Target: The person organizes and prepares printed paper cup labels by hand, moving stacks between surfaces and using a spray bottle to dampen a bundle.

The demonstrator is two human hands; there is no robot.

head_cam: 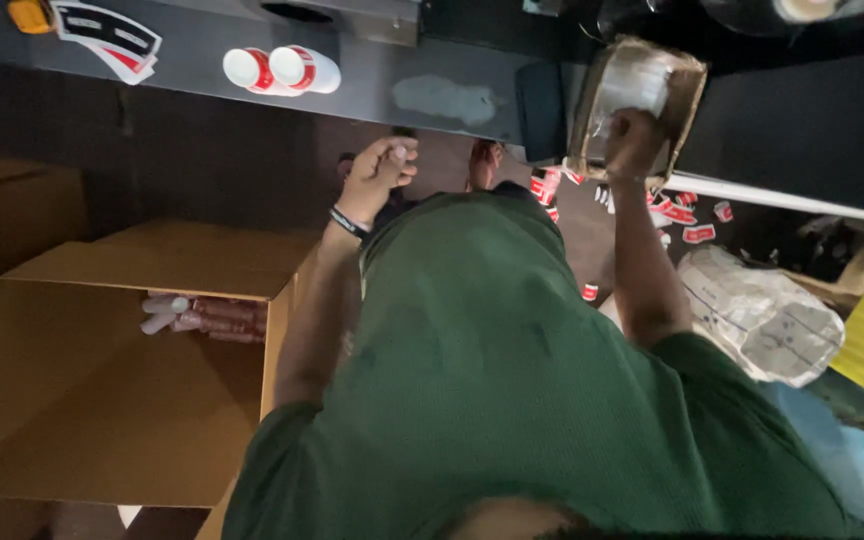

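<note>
Head view: the right hand [635, 140] is closed on the rim of a small cardboard tray [685, 95] at the edge of the grey worktop [432, 95]; a clear plastic wrap [632, 85] lies inside the tray, directly above the knuckles. The left hand [377, 172] is clenched into a fist (contents not discernible) below the worktop edge. Two white bottles [280, 70] lie on the worktop, well apart from both hands.

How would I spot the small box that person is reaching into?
Start at the grey work surface along the top and follow its edge right. There the right hand grips a small brown cardboard tray holding something white. Unlike the big open carton lower left, it is shallow and hand-sized.
</note>
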